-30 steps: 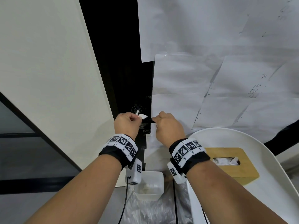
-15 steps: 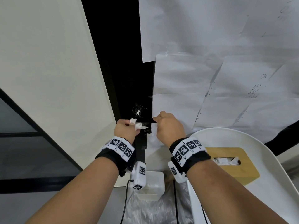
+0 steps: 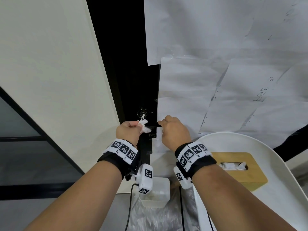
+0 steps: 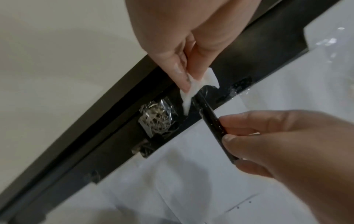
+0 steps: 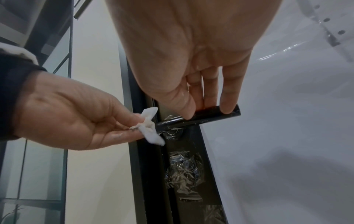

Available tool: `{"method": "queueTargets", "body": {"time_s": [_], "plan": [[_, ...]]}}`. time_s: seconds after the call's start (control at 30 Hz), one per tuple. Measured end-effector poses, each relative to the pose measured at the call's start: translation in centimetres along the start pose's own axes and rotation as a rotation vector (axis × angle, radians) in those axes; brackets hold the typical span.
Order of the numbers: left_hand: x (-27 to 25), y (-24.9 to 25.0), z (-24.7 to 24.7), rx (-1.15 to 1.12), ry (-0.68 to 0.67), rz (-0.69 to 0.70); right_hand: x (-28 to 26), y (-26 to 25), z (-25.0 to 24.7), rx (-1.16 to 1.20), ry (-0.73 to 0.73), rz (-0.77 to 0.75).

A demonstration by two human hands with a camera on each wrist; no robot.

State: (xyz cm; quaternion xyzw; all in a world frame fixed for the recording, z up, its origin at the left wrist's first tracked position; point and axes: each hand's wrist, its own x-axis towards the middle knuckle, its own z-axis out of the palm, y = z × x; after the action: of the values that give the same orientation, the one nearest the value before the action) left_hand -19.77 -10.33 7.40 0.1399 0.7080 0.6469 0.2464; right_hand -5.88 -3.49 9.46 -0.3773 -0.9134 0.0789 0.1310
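Two hands are showing in view: one left hand (image 3: 128,132) and one right hand (image 3: 173,130), each wearing one marker-printed wristband (image 3: 123,150), making two in all. One black lever handle (image 3: 152,125) and one wad of white tissue (image 3: 145,127) are appearing. One wooden tissue box (image 3: 238,170), one white round tray (image 3: 283,164) and one small white tub (image 3: 162,189) are also presenting. Paper sheets (image 3: 191,80) are overlapping; at least four are showing, but overlap is hiding the exact total.
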Motion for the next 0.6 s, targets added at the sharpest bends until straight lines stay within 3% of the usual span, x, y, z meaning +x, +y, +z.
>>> {"method": "queueTargets", "body": {"time_s": [0.13, 0.23, 0.33, 0.43, 0.6], "plan": [[-0.4, 1.0, -0.6, 0.308, -0.026, 0.312, 0.0, -0.1, 0.0, 0.009, 0.001, 0.007], [-0.3, 1.4, -0.6, 0.454, 0.019, 0.487, 0.0, -0.1, 0.0, 0.009, -0.003, 0.007], [-0.3, 1.6, 0.0, 0.545, -0.033, 0.613, 0.0, -0.1, 0.0, 0.004, -0.003, 0.008], [-0.5, 1.8, 0.6, 0.607, -0.103, 0.615, 0.0, 0.0, 0.1, 0.004, 0.002, 0.01], [0.7, 2.0, 0.8, 0.656, -0.047, 0.53, 0.0, 0.1, 0.1, -0.011, 0.009, 0.003]]}}
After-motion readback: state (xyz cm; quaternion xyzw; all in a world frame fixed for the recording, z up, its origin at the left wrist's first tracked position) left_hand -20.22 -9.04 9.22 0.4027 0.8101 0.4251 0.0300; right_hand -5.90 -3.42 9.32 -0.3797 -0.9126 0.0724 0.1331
